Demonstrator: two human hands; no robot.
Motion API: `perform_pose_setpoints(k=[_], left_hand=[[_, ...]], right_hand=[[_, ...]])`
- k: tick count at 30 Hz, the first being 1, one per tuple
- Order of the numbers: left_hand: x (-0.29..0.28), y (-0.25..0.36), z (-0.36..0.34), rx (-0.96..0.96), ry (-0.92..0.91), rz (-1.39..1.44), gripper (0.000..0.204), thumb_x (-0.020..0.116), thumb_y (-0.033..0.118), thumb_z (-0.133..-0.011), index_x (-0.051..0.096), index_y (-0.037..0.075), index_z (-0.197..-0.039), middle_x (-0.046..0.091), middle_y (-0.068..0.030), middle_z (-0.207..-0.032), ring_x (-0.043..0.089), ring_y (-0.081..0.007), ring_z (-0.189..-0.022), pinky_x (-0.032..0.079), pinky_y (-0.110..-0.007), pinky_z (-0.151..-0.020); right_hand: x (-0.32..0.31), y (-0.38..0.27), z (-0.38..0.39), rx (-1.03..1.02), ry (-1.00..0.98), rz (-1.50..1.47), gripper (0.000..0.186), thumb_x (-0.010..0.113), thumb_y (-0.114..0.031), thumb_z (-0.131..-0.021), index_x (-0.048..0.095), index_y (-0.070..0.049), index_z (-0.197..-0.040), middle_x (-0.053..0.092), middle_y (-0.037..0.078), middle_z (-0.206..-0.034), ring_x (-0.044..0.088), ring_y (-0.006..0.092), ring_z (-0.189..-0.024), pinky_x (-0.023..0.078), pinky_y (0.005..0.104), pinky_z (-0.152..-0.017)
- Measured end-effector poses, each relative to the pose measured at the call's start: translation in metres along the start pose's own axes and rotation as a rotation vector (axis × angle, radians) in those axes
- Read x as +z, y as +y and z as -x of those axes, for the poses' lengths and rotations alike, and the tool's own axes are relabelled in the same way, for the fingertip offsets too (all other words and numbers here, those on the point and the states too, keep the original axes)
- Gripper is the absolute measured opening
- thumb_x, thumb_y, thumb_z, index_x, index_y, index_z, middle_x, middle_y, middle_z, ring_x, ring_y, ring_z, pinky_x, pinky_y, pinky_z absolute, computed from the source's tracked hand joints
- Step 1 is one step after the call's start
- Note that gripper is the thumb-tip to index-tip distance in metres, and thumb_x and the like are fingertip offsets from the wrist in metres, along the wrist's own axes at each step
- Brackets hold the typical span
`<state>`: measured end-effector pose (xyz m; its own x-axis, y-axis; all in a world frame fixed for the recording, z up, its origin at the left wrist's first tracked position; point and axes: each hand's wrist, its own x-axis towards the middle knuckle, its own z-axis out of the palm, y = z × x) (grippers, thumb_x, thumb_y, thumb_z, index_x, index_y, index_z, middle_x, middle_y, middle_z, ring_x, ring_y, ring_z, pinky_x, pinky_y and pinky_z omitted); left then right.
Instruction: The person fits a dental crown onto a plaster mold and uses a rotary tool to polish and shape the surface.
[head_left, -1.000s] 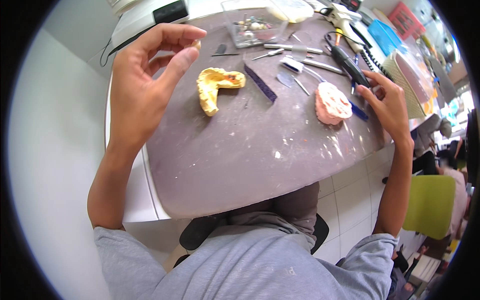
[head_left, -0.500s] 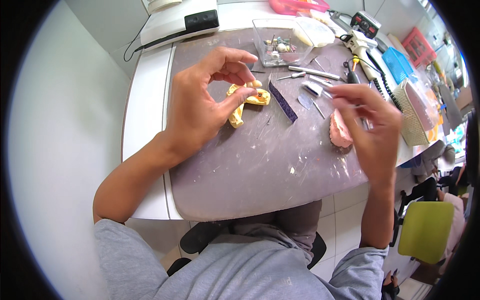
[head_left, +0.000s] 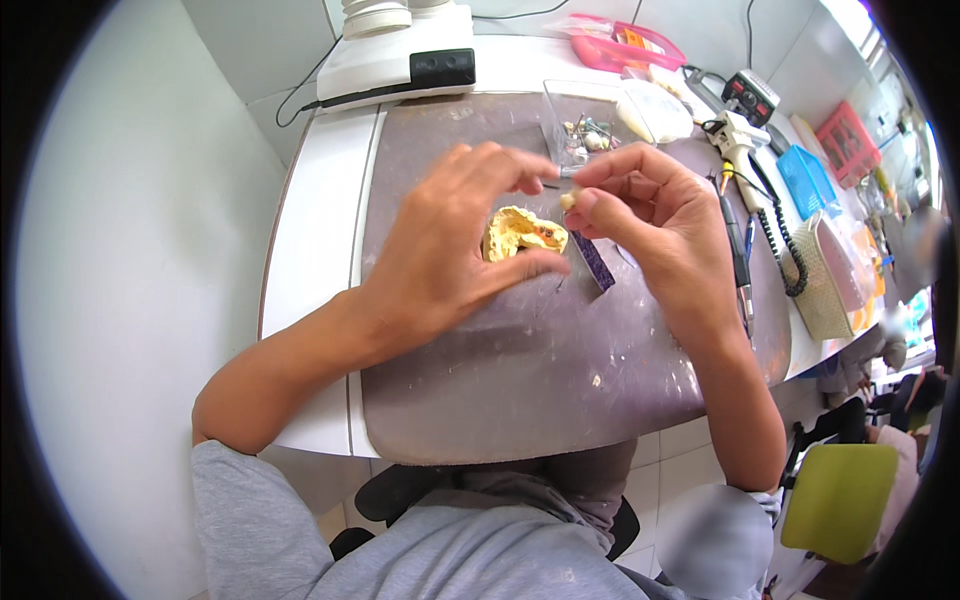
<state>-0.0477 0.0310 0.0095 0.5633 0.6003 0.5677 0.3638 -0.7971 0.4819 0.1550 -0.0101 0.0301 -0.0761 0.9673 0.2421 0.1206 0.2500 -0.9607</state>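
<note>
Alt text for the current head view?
Bare right hand pinching a small, rounded cream-coloured piece; the bare left hand curves open near a yellow, plaster-like dental model on a grey-brown work surface. A clear plastic box of small parts stands beyond.

The left forearm [head_left: 310, 350] slants forward and inward, and the left hand [head_left: 445, 240] shows its back, thumb well apart from the forward-reaching fingers in a wide C. The right forearm [head_left: 735, 400] stands more steeply; the right hand [head_left: 670, 225] turns inward, thumb and index finger in a pinch near the left fingertips, other fingers curled.
</note>
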Motion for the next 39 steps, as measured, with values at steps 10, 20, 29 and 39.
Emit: perform_pose_setpoints(k=[10, 20, 29, 39], left_hand=[[-0.004, -0.009, 0.011, -0.137, -0.304, -0.001, 0.074, 0.084, 0.021, -0.071, 0.049, 0.004, -0.134, 0.056, -0.0164, -0.12, 0.056, -0.0327, -0.113, 0.045, -0.041, -0.1], [0.0, 0.004, 0.004, -0.511, -0.121, 0.726, 0.054, 0.072, 0.018, -0.086, 0.046, 0.005, -0.13, 0.055, -0.0091, -0.117, 0.059, -0.0151, -0.11, 0.052, -0.032, -0.096], [0.005, 0.016, 0.005, -0.682, -0.086, 1.181, 0.055, 0.069, 0.031, -0.094, 0.041, 0.004, -0.133, 0.05, -0.0082, -0.119, 0.058, -0.015, -0.109, 0.055, -0.035, -0.092], [0.015, 0.008, 0.014, -0.471, -0.049, 1.028, 0.052, 0.074, 0.015, -0.09, 0.046, 0.005, -0.133, 0.059, -0.003, -0.118, 0.058, -0.0097, -0.109, 0.048, -0.027, -0.097]], right_hand=[[-0.015, 0.011, -0.002, 0.103, -0.035, -0.079, 0.019, 0.062, -0.013, -0.097, 0.068, 0.002, -0.108, 0.066, 0.004, -0.087, 0.063, 0.007, -0.077, 0.054, 0.022, -0.072], [-0.024, 0.012, -0.001, 0.267, -0.069, -0.266, 0.023, 0.064, -0.014, -0.097, 0.068, 0.004, -0.112, 0.071, 0.008, -0.09, 0.068, 0.0109, -0.082, 0.057, 0.0248, -0.075], [-0.021, 0.017, 0.002, 0.187, -0.078, -0.164, 0.022, 0.068, -0.013, -0.094, 0.069, 0.002, -0.109, 0.07, 0.005, -0.09, 0.063, 0.0072, -0.079, 0.052, 0.022, -0.075], [-0.018, 0.012, 0.005, 0.198, -0.135, -0.164, 0.015, 0.068, -0.003, -0.089, 0.066, 0.002, -0.102, 0.068, 0.005, -0.094, 0.066, 0.0088, -0.085, 0.055, 0.0228, -0.079]])
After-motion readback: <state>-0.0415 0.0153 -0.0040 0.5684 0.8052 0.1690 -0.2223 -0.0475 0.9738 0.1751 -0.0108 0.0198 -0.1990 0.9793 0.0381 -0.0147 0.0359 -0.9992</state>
